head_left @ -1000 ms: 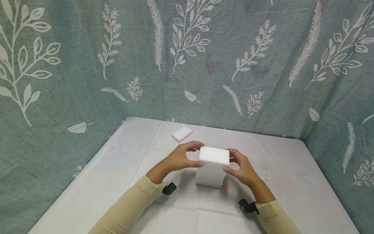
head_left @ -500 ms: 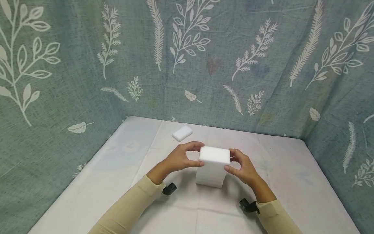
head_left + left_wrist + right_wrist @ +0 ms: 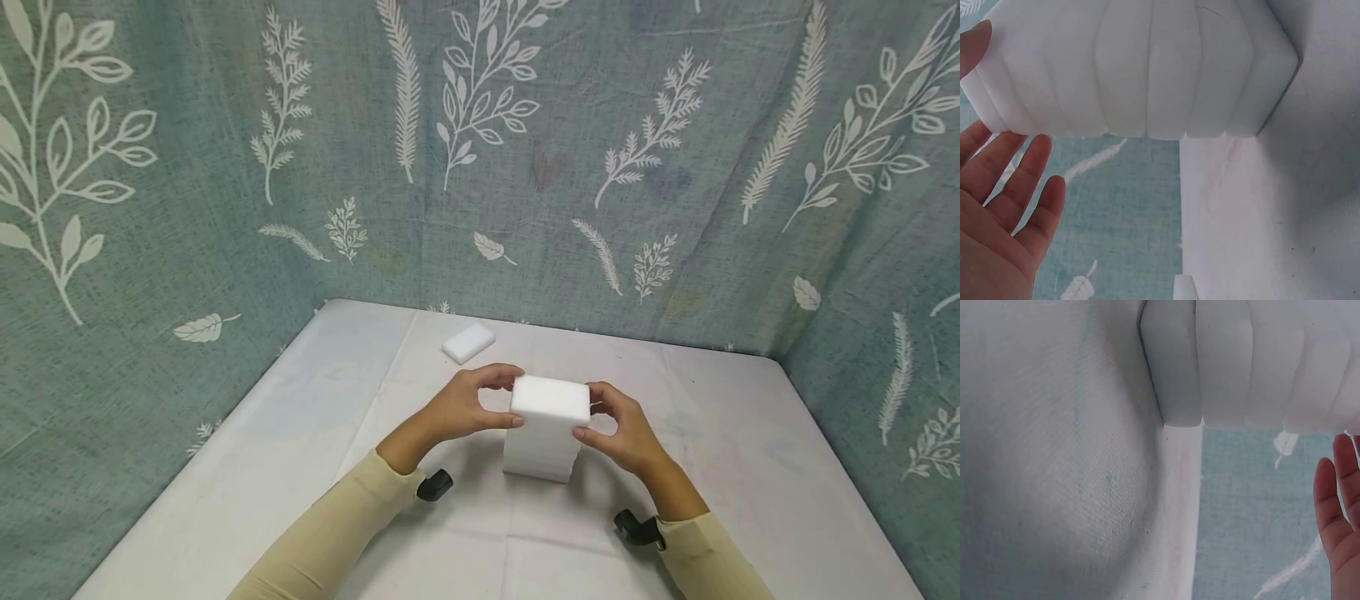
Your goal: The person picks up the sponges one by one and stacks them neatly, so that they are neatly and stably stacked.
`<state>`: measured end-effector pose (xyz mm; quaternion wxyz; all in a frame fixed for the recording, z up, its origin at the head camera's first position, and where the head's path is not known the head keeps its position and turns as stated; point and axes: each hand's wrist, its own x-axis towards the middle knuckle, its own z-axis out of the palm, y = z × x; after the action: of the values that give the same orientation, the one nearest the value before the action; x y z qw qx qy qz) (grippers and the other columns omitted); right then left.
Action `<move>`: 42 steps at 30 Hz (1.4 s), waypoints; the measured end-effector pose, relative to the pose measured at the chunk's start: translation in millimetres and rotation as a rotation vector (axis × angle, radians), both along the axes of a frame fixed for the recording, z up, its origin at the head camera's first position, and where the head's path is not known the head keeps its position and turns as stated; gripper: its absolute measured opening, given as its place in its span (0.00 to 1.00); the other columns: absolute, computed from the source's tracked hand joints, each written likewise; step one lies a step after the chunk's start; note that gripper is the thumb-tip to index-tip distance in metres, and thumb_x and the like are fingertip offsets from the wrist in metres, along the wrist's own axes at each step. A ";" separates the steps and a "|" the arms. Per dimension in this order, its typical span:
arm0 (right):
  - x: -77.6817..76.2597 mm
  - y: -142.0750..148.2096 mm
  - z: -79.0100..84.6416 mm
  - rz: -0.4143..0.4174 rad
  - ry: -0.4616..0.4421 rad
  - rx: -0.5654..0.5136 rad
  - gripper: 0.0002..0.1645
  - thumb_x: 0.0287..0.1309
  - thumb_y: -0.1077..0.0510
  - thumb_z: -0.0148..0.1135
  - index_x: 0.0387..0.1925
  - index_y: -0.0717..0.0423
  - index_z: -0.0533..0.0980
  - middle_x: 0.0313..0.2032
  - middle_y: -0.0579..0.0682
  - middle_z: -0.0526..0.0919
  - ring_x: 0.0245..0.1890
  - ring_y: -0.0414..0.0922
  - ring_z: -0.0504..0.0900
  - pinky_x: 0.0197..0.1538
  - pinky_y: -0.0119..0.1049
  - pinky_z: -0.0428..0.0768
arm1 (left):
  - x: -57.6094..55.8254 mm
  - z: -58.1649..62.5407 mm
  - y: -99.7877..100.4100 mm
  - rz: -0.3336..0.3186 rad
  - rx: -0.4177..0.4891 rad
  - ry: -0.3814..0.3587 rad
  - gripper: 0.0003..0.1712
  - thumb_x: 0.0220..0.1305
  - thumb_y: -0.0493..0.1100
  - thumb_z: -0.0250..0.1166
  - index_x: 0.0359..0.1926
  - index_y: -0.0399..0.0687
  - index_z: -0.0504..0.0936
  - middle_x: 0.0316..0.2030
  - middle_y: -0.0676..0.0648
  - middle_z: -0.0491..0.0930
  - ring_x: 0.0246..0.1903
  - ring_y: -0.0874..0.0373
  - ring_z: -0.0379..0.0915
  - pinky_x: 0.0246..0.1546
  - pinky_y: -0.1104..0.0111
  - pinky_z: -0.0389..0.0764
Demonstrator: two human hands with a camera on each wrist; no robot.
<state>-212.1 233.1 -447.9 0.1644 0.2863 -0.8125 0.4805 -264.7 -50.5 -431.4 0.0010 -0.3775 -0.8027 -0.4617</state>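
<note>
A stack of several white sponge blocks [image 3: 540, 450] stands upright on the table, their edges slightly uneven. Both hands hold the top sponge [image 3: 551, 398] at its opposite ends. My left hand [image 3: 459, 407] has its thumb on the front corner and a fingertip at the back corner. The right hand [image 3: 632, 435] grips the other end the same way, its fingertips partly hidden behind the block. In the left wrist view the layered stack [image 3: 1172, 75] appears sideways, with thumb and fingers at its top end. Only some fingers [image 3: 1329, 494] of the right hand show in the right wrist view.
One more white sponge [image 3: 468, 342] lies flat near the back of the table, behind the left hand. A white cloth covers the table [image 3: 420, 542]. Leaf-patterned green curtains [image 3: 540, 167] enclose the back and sides.
</note>
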 end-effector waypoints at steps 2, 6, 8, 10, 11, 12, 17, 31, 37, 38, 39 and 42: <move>5.6 -2.8 8.5 0.007 -0.009 0.000 0.27 0.44 0.68 0.71 0.50 0.66 0.75 0.42 0.54 0.81 0.42 0.47 0.78 0.46 0.58 0.78 | -0.4 -0.2 0.2 -0.003 0.001 -0.001 0.37 0.50 0.56 0.76 0.61 0.56 0.75 0.52 0.61 0.78 0.52 0.59 0.75 0.54 0.58 0.75; 10.9 -4.5 16.3 0.015 -0.022 0.000 0.28 0.43 0.68 0.71 0.50 0.68 0.74 0.42 0.56 0.80 0.42 0.50 0.78 0.46 0.60 0.78 | -1.3 -0.2 0.3 -0.012 0.004 0.004 0.38 0.51 0.56 0.76 0.62 0.54 0.75 0.53 0.61 0.78 0.52 0.57 0.75 0.55 0.58 0.75; 11.6 -4.7 17.2 0.021 -0.011 -0.002 0.30 0.42 0.69 0.71 0.51 0.69 0.73 0.42 0.57 0.80 0.42 0.51 0.78 0.45 0.61 0.78 | -1.5 -0.4 0.3 -0.017 0.011 0.004 0.38 0.50 0.56 0.76 0.62 0.53 0.75 0.53 0.61 0.78 0.52 0.57 0.75 0.56 0.55 0.74; 11.4 -4.9 17.0 0.025 0.005 -0.005 0.32 0.42 0.68 0.71 0.53 0.69 0.72 0.42 0.58 0.80 0.42 0.51 0.78 0.45 0.61 0.78 | 0.3 1.6 0.9 -0.016 0.016 -0.001 0.38 0.51 0.54 0.77 0.62 0.51 0.75 0.53 0.60 0.78 0.52 0.56 0.75 0.56 0.53 0.74; 8.3 -3.4 12.0 0.027 0.015 -0.009 0.33 0.42 0.67 0.71 0.54 0.68 0.72 0.43 0.57 0.80 0.42 0.51 0.78 0.45 0.60 0.78 | 0.2 1.6 1.0 -0.017 0.019 -0.004 0.38 0.51 0.54 0.77 0.62 0.51 0.75 0.54 0.59 0.78 0.52 0.55 0.75 0.56 0.52 0.74; 5.0 -1.7 7.1 0.026 0.018 -0.012 0.34 0.42 0.66 0.72 0.55 0.66 0.72 0.43 0.55 0.80 0.42 0.50 0.79 0.45 0.58 0.79 | 0.0 1.4 1.0 -0.020 0.022 -0.005 0.38 0.51 0.53 0.77 0.62 0.51 0.75 0.54 0.59 0.78 0.52 0.54 0.75 0.56 0.51 0.74; -1.5 0.5 -2.5 0.005 0.023 -0.003 0.32 0.45 0.64 0.73 0.54 0.63 0.73 0.44 0.53 0.81 0.43 0.49 0.79 0.46 0.53 0.80 | -2.6 -0.4 0.4 -0.030 0.024 0.007 0.39 0.50 0.55 0.77 0.62 0.52 0.74 0.53 0.59 0.78 0.52 0.53 0.76 0.56 0.55 0.74; -9.1 6.1 -15.1 -0.003 -0.006 0.007 0.32 0.46 0.59 0.74 0.55 0.57 0.73 0.44 0.46 0.80 0.43 0.45 0.79 0.48 0.50 0.80 | -6.3 -5.8 -0.2 -0.046 0.033 0.026 0.39 0.51 0.55 0.77 0.63 0.55 0.73 0.50 0.57 0.79 0.51 0.49 0.77 0.55 0.61 0.75; -8.8 6.0 -14.8 0.003 -0.017 -0.002 0.34 0.44 0.61 0.74 0.56 0.57 0.73 0.45 0.46 0.80 0.44 0.45 0.78 0.48 0.53 0.79 | -6.7 -4.0 -2.5 -0.042 0.023 0.009 0.40 0.50 0.56 0.77 0.64 0.57 0.73 0.51 0.58 0.78 0.52 0.49 0.76 0.56 0.63 0.74; -7.8 5.1 -13.5 0.005 -0.020 -0.003 0.35 0.44 0.62 0.74 0.56 0.58 0.73 0.45 0.47 0.80 0.44 0.46 0.78 0.48 0.54 0.79 | -6.4 -3.5 -2.9 -0.041 0.020 0.007 0.40 0.50 0.56 0.77 0.64 0.57 0.73 0.51 0.58 0.78 0.52 0.50 0.76 0.56 0.63 0.74; -6.6 4.0 -11.8 0.007 -0.022 -0.006 0.35 0.43 0.63 0.74 0.57 0.59 0.72 0.46 0.48 0.80 0.44 0.47 0.78 0.48 0.55 0.79 | -6.2 -3.0 -3.1 -0.042 0.019 0.008 0.40 0.50 0.55 0.77 0.64 0.57 0.73 0.52 0.57 0.78 0.52 0.50 0.76 0.56 0.62 0.74; 0.8 -1.0 -0.9 0.015 -0.015 -0.011 0.35 0.42 0.65 0.73 0.56 0.63 0.72 0.46 0.54 0.80 0.44 0.50 0.78 0.46 0.60 0.78 | -5.9 -2.1 -3.6 -0.049 0.016 0.011 0.40 0.50 0.55 0.77 0.64 0.55 0.73 0.52 0.55 0.79 0.52 0.49 0.76 0.56 0.60 0.74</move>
<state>-211.3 232.1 -448.9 0.1563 0.2878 -0.8090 0.4881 -270.6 -54.1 -433.5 -0.0027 -0.3997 -0.7895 -0.4658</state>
